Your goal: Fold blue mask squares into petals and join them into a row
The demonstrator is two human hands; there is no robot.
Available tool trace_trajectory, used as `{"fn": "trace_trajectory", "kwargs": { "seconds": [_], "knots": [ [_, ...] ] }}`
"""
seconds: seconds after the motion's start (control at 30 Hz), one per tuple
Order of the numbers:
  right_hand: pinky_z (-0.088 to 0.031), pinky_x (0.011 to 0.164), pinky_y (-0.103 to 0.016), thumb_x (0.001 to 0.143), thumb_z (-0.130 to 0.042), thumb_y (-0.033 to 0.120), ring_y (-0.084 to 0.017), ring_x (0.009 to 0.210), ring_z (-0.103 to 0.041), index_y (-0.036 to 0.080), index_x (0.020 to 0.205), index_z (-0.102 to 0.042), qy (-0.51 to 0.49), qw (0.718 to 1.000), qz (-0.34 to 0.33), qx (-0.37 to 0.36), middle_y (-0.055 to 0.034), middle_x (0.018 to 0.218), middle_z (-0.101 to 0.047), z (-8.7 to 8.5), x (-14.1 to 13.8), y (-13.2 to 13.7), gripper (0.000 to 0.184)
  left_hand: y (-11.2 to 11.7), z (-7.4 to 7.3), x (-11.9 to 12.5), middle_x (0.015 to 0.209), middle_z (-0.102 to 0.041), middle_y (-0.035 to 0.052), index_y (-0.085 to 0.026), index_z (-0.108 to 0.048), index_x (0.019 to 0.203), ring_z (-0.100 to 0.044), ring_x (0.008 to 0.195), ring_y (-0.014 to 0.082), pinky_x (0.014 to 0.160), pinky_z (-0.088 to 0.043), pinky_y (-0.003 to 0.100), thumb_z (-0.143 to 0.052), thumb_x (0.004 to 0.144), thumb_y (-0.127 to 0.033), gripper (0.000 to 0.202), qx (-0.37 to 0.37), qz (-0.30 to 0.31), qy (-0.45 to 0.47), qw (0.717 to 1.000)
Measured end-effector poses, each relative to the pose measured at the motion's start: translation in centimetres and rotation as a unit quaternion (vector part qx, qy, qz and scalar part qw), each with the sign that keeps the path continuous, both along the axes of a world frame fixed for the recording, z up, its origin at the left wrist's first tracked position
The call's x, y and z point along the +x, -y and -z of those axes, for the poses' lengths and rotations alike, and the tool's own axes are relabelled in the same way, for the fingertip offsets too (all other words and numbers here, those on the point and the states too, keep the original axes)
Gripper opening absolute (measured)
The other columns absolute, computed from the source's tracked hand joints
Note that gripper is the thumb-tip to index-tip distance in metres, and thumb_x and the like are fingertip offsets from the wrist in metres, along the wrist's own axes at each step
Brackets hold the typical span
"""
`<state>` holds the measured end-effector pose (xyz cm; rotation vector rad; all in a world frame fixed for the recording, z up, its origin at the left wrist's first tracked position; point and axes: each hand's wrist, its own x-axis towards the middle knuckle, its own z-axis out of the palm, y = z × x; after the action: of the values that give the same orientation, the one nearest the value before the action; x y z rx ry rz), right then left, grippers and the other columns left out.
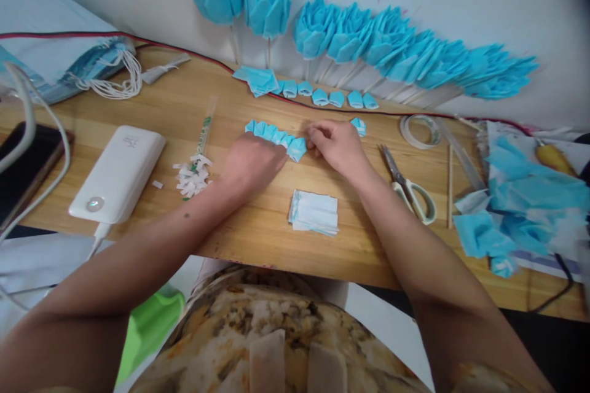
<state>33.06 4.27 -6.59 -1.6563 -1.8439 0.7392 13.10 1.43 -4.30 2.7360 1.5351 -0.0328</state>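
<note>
A row of small folded light-blue petals lies across the middle of the desk. My left hand rests over the near side of this row, back upward, its fingers curled together. Whatever lies under those fingers is hidden. At the row's right end is my right hand, thumb and fingers drawn into a pinch close to the last petal. I cannot make out anything between these fingertips. One more folded blue piece sits just beyond my right hand. Nearer me lies a stack of pale cut sheets.
Blue flowers on sticks lean along the wall, above several folded pieces. Scissors, a tape roll and blue scraps lie right. A white power bank and white cut strips are left.
</note>
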Motion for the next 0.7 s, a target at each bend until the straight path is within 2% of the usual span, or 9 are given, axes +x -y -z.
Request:
{"fn": "trace_trajectory", "kwargs": {
  "seconds": [0.1,0.2,0.33,0.47,0.6,0.7],
  "knots": [
    [-0.05,0.081,-0.035,0.089,-0.052,0.015,-0.021,0.084,-0.069,0.021,0.105,-0.077,0.048,0.989,-0.059,0.124,-0.0052,0.094,-0.078,0.1,0.7,0.4,0.03,0.0,0.1,-0.1,0.083,-0.078,0.0152,-0.015,-0.08,0.087,-0.069,0.072,0.0265,0.066,-0.044,0.036,-0.044,0.1,-0.024,0.039,-0.003,0.0,-0.003,1.0],
    [-0.049,0.098,-0.044,0.088,-0.049,0.007,-0.026,0.11,-0.066,0.025,0.1,-0.078,0.09,0.964,-0.155,0.196,-0.006,0.114,-0.076,-0.1,0.9,0.8,0.037,-0.1,0.6,-0.4,0.079,-0.078,0.0148,-0.016,-0.079,0.084,-0.068,0.069,0.0258,0.064,-0.045,0.036,-0.044,0.099,-0.025,0.04,0.017,0.009,0.016,1.0],
    [-0.046,0.108,-0.052,0.086,-0.047,0.002,-0.029,0.128,-0.058,0.029,0.098,-0.079,0.131,0.951,-0.197,0.198,-0.0041,0.134,-0.069,0.1,0.6,0.8,0.043,-0.2,1.3,-0.7,0.075,-0.077,0.0125,-0.017,-0.079,0.082,-0.067,0.065,0.0235,0.062,-0.045,0.035,-0.043,0.098,-0.025,0.04,0.05,0.022,0.04,0.998],
    [-0.047,0.11,-0.053,0.085,-0.047,0.001,-0.031,0.136,-0.053,0.027,0.096,-0.081,0.159,0.946,-0.202,0.195,-0.0041,0.141,-0.067,0.5,0.0,0.5,0.044,-0.2,1.3,-1.0,0.078,-0.077,0.013,-0.016,-0.078,0.081,-0.068,0.069,0.0254,0.064,-0.044,0.036,-0.045,0.098,-0.027,0.039,0.024,0.013,0.06,0.998],
    [-0.049,0.108,-0.053,0.091,-0.048,0.006,-0.032,0.136,-0.054,0.027,0.096,-0.081,0.177,0.942,-0.203,0.2,-0.0043,0.14,-0.068,0.6,-0.3,0.4,0.039,-0.2,1.0,-1.9,0.074,-0.076,0.009,-0.02,-0.077,0.077,-0.067,0.071,0.0225,0.066,-0.044,0.034,-0.045,0.101,-0.033,0.042,0.017,-0.018,0.175,0.984],
    [-0.049,0.108,-0.053,0.094,-0.047,0.008,-0.031,0.137,-0.054,0.027,0.097,-0.081,0.176,0.943,-0.201,0.197,-0.0042,0.141,-0.068,0.5,-0.5,0.4,0.039,-0.2,1.1,-2.2,0.074,-0.076,0.0071,-0.023,-0.08,0.088,-0.067,0.07,0.0203,0.066,-0.045,0.032,-0.045,0.102,-0.038,0.041,0.036,-0.052,0.232,0.971]
  ]
}}
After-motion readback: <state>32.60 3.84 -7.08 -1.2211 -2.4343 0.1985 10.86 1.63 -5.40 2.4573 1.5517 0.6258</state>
